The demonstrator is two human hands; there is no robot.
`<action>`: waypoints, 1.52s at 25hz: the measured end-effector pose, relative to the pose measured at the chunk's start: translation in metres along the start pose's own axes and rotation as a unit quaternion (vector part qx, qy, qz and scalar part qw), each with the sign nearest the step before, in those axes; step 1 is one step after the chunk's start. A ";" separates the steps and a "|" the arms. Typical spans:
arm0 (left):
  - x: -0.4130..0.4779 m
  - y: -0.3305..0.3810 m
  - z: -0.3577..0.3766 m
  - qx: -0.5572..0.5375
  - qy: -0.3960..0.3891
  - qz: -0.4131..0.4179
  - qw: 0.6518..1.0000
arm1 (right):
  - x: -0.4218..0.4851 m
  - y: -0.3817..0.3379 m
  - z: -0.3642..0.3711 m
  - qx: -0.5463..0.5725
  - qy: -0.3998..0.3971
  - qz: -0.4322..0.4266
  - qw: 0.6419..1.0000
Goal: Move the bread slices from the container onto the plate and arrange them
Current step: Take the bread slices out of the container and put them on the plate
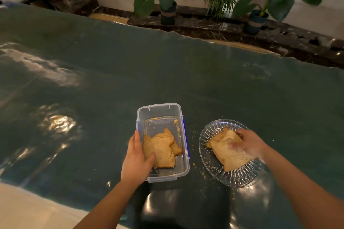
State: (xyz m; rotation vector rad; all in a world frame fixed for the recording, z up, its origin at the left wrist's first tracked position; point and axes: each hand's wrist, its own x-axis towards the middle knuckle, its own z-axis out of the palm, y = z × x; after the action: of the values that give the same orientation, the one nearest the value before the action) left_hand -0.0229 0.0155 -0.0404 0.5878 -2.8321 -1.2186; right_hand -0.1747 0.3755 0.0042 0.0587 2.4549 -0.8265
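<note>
On the dark green surface (167,72), the left hand (136,161) grips the near left rim of the clear plastic container (158,111), thumb pressing on the bread slices (161,149) still lying in its near half. Crumbs (194,165) lie just beside it. To the right, the right hand (248,143) rests with fingers closed on the bread (229,158) overlapped on the glass plate (210,130).

Surface (167,72): dark green glossy covering, wrinkled at the far edge, with light reflections. Directly on it: a clear plastic container (160,110) beside the left hand (136,161); a cut-glass plate (206,154) under the right hand (249,143); scattered crumbs (194,165) between the two hands.
</note>
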 end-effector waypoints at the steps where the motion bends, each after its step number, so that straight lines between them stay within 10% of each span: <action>1: 0.000 0.000 0.000 0.006 0.001 0.001 1.000 | 0.004 0.004 0.004 -0.059 0.020 -0.007 0.998; 8: -0.001 0.000 0.000 0.023 0.014 0.007 1.000 | 0.001 -0.005 0.015 -0.093 0.108 -0.008 0.990; 18: 0.001 -0.002 0.004 0.024 0.038 0.013 0.999 | -0.026 -0.183 0.088 -0.124 0.055 -0.343 0.930; 24: 0.001 -0.003 0.003 0.022 0.043 0.022 0.999 | 0.009 -0.205 0.154 -0.378 -0.118 -0.283 0.874; 30: 0.001 -0.001 0.004 0.015 0.047 0.033 0.998 | 0.021 -0.198 0.167 -0.472 -0.082 -0.306 0.823; 38: 0.001 -0.001 0.003 -0.003 0.052 0.033 0.998 | 0.015 -0.204 0.157 -0.440 -0.128 -0.263 0.849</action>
State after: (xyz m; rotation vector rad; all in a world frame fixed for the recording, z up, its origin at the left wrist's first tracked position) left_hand -0.0235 0.0163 -0.0431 0.5358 -2.7390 -1.1501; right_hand -0.1539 0.1184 0.0036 -1.0225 2.3631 0.1791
